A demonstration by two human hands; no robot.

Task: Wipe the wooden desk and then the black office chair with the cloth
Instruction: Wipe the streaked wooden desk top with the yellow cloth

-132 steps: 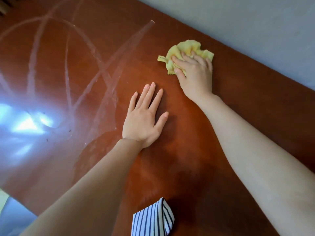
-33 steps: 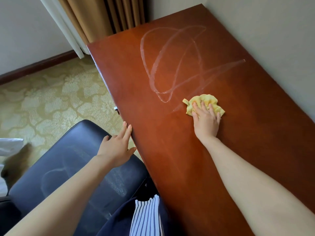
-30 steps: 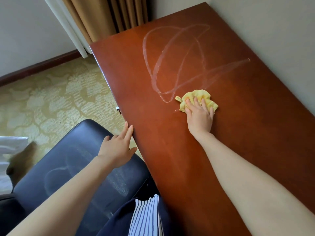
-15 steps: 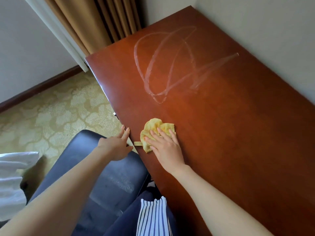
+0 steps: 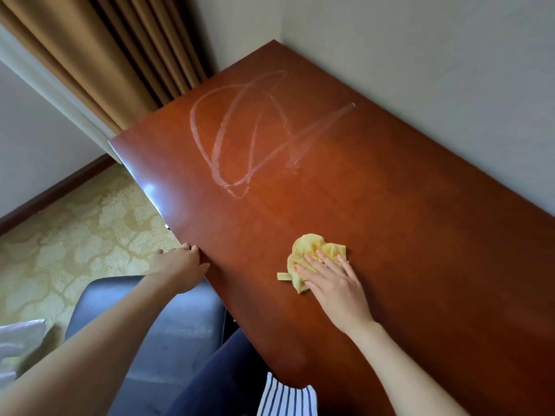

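Head view: the right hand point(image 5: 333, 283) presses the yellow cloth point(image 5: 315, 250) onto the wooden desk point(image 5: 420, 235), fingers straight and spread. White smears point(image 5: 240, 139) lie at 11 o'clock from it, across open desktop. The left hand point(image 5: 180, 265), fingers relaxed, touches the desk's edge at 9 o'clock, above the black chair point(image 5: 168, 325).

Glossy wooden desk point(image 5: 405, 235) against wall point(image 5: 420, 70), pale looping smears point(image 5: 321, 133) at far end, crumpled yellow cloth point(image 5: 312, 250) nearer

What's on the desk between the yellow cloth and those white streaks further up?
Nothing: the desk is bare between cloth and streaks, in the head view.
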